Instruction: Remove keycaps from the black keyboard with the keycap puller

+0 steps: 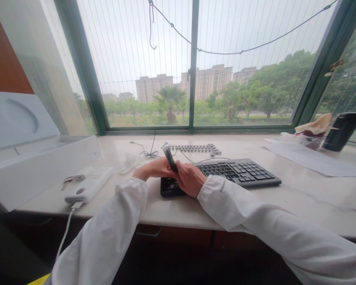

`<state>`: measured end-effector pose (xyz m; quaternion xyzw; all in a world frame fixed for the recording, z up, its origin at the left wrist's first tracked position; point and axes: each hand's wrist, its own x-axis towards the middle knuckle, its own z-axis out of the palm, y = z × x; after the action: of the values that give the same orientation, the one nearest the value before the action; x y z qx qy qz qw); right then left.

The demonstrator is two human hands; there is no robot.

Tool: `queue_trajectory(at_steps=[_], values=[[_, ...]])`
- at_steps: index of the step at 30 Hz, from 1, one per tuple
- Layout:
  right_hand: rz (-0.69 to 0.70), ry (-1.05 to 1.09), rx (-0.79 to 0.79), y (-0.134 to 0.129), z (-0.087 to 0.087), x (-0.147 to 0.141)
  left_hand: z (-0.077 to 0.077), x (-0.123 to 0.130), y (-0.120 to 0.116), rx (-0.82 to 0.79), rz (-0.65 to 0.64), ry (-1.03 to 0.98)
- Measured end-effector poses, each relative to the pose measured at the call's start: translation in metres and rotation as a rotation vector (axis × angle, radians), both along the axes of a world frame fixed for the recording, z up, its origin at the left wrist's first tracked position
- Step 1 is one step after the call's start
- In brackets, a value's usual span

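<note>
Gripping dark tool [170,159] — right hand [190,178]; open box [44,170], contents unclear.

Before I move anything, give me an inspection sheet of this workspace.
Surface: pale countertop; spills, nothing seen.
Items in hand: a slim dark tool rises between the hands, over the left end of a black keyboard; small keycap-like pieces lie in rows behind it.
Clutter: open white box at left, papers and a black cylinder at right.
Hands: left and right together at the tool; finger grip partly hidden.
Cables: white cable plugged into a white device; thin dark cable loosely looped behind the hands.
Surroundings: green-framed window ahead.
</note>
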<state>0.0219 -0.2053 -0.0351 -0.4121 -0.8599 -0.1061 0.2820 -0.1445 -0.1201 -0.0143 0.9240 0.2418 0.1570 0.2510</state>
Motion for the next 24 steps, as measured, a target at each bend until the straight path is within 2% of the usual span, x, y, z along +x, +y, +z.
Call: queue_trajectory(at_steps=[6,12,17,24], values=[[0.002,0.024,-0.004,0.001,0.001,0.001,-0.001,0.0,-0.001,0.025,-0.004,-0.009],[-0.023,0.034,-0.005,0.003,0.006,0.0,0.001,0.007,-0.012,0.227,0.041,0.059],[0.001,0.021,0.024,0.005,0.008,0.0,0.0,0.006,-0.006,0.378,0.098,0.125],[0.011,0.066,0.036,0.008,0.005,0.001,0.003,-0.001,-0.002,0.332,0.03,-0.023]])
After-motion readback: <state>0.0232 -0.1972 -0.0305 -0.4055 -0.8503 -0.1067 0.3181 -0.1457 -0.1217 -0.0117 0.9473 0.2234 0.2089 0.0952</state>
